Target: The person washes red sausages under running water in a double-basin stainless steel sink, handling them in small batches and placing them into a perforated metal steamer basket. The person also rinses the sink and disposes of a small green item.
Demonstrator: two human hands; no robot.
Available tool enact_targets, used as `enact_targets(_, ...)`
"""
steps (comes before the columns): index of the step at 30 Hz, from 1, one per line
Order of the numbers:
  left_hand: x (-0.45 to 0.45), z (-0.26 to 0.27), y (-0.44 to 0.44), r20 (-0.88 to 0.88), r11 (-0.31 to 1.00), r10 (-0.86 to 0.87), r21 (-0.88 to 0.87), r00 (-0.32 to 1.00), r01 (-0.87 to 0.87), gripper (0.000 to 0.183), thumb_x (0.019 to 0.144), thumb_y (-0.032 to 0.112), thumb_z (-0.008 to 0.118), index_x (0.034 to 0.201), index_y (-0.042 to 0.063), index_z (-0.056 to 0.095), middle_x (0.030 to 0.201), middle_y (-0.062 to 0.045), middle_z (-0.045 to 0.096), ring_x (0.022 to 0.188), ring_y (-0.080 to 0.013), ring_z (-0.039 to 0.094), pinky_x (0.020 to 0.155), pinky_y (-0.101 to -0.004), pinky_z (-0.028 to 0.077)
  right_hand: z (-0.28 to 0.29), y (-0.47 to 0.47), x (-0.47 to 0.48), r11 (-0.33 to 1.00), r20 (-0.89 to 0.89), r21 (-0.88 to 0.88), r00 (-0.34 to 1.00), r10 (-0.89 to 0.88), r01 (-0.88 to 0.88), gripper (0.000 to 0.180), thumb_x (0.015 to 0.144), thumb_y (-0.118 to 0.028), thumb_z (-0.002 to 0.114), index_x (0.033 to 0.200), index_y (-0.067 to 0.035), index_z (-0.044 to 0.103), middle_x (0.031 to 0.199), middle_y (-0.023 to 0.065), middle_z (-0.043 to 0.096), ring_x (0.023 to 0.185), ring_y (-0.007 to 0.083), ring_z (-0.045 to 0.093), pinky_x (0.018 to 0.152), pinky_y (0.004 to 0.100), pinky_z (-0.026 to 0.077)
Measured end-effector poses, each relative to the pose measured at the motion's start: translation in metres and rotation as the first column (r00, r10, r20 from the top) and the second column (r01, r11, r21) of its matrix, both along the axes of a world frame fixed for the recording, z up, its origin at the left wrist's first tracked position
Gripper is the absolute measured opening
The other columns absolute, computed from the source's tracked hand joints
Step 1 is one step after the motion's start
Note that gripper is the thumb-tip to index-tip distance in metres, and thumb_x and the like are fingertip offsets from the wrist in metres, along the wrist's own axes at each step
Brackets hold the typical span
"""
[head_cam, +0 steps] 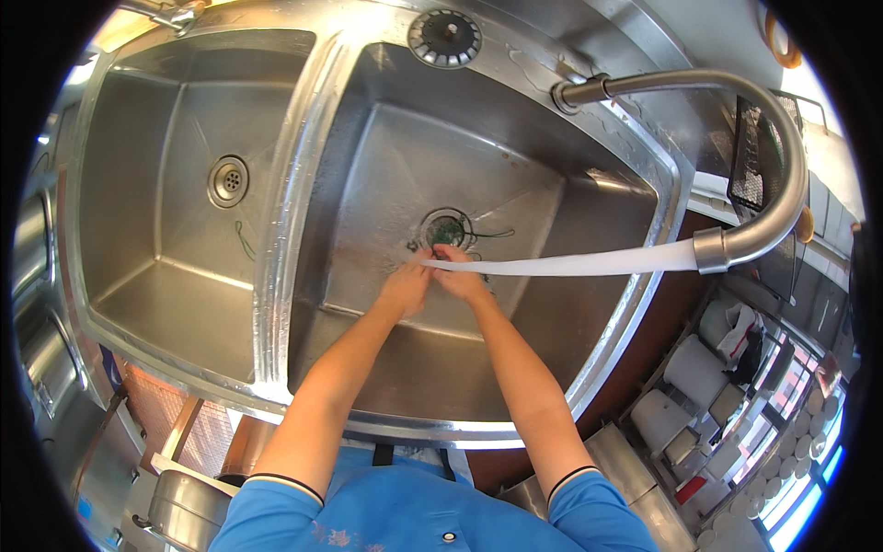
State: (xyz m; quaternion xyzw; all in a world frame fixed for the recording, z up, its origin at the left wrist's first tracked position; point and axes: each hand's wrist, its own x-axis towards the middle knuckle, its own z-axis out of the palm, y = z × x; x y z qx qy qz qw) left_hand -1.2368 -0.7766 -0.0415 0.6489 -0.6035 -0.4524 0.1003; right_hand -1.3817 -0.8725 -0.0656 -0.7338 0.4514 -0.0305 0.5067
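Deep in the right basin point(386, 172) of a stainless steel double sink, my left hand point(405, 288) and my right hand point(458, 273) meet just in front of the drain opening point(447, 231). A white stream of water point(566, 266) from the gooseneck faucet point(793, 145) runs onto my fingers. Dark green scraps point(450, 229) lie in and around the drain, and a thin green strand point(493, 234) trails to its right. My fingertips are close together; whether they pinch any of the scraps is hidden by the water and the hands.
A round sink strainer point(445, 38) rests on the back ledge. The left basin point(200, 131) has a metal drain point(228, 181) and a green strand point(243, 239). A black mesh rack point(759, 172) stands right of the sink. Below at left is a steel pot point(186, 507).
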Motion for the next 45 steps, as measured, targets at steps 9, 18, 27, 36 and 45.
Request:
enact_targets(9, 0.098, 0.225, 0.003, -0.326, 0.886, 0.318, -0.231, 0.89, -0.401, 0.02, 0.087, 0.012, 0.061, 0.103, 0.002, 0.064, 0.088, -0.014, 0.068, 0.081, -0.0255, 0.068, 0.068, -0.0338, 0.053, 0.025, -0.031, 0.027, 0.9, -0.366, -0.349, 0.922, 0.127, -0.263, 0.064, 0.079, -0.025, 0.068, 0.136, -0.008, 0.045, 0.145, 0.0242, 0.034, 0.133, 0.0415, 0.033, 0.105, 0.0489, 0.035)
enact_targets(18, 0.281, 0.083, 0.07, 0.298, 0.328, 0.91, -0.098, 0.287, -0.939, 0.032, 0.082, 0.024, 0.065, 0.106, 0.002, 0.062, 0.089, -0.013, 0.067, 0.083, -0.0245, 0.063, 0.075, -0.0343, 0.05, 0.023, 0.003, 0.031, 0.852, -0.441, -0.377, 0.879, 0.18, -0.364, 0.044, 0.085, -0.03, 0.065, 0.126, -0.015, 0.056, 0.152, 0.0225, 0.023, 0.139, 0.0418, 0.023, 0.104, 0.0618, 0.03)
enact_targets(27, 0.295, -0.022, 0.104, 0.704, 0.376, 0.555, 0.263, 0.443, -0.889, 0.036, 0.075, 0.024, 0.065, 0.102, 0.001, 0.067, 0.11, -0.023, 0.065, 0.107, -0.0374, 0.062, 0.089, -0.0453, 0.051, 0.025, 0.002, -0.019, 0.916, -0.299, -0.325, 0.944, 0.137, -0.235, 0.02, 0.072, -0.002, 0.063, 0.09, -0.008, 0.058, 0.094, 0.0142, 0.056, 0.082, 0.0375, 0.057, 0.072, 0.0442, 0.049)
enact_targets(36, 0.29, 0.101, 0.05, 0.23, 0.372, 0.89, 0.137, 0.395, -0.918, 0.014, 0.078, 0.014, 0.06, 0.073, 0.002, 0.057, 0.067, -0.01, 0.063, 0.062, -0.0163, 0.064, 0.057, -0.0268, 0.048, 0.043, -0.051, -0.039, 0.899, -0.432, -0.438, 0.882, -0.189, -0.021, 0.082, 0.067, -0.029, 0.071, 0.142, -0.019, 0.038, 0.147, 0.0225, 0.027, 0.131, 0.0449, 0.03, 0.104, 0.0559, 0.031)
enact_targets(45, 0.134, 0.246, 0.021, -0.639, 0.158, 0.763, 0.04, 0.097, -0.987, 0.005, 0.079, -0.002, 0.057, 0.08, 0.002, 0.055, 0.065, -0.005, 0.057, 0.056, -0.0139, 0.061, 0.052, -0.0242, 0.048, 0.019, 0.002, -0.014, 0.939, -0.385, -0.334, 0.921, -0.061, -0.077, 0.069, 0.074, -0.018, 0.069, 0.139, -0.016, 0.045, 0.146, 0.0282, 0.032, 0.131, 0.0521, 0.031, 0.108, 0.0557, 0.028)
